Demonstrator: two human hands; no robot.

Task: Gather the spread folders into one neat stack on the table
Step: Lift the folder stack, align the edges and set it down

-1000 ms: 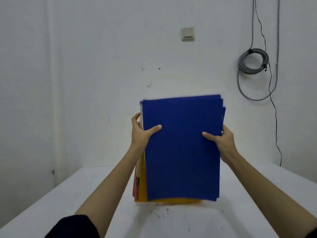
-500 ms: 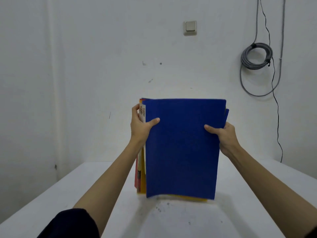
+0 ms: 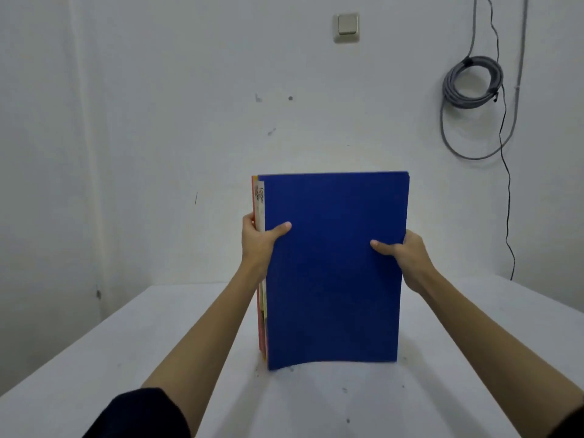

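A bundle of folders (image 3: 335, 267) stands upright on its lower edge on the white table (image 3: 126, 358), blue cover facing me. Thin red, yellow and white edges of the other folders show along its left side. My left hand (image 3: 257, 245) grips the bundle's left edge, thumb on the blue cover. My right hand (image 3: 407, 256) grips the right edge the same way. The blue cover's bottom edge bows slightly. The folders behind the blue one are mostly hidden.
A white wall rises close behind the table. A light switch (image 3: 346, 26) is mounted high on it, and a coiled grey cable (image 3: 472, 82) hangs at the upper right with a thin black wire running down. Small dark specks lie on the table near the folders.
The bundle has come down until its lower edge rests on the table. Its edges now line up more squarely; the yellow strip below the blue cover no longer shows.
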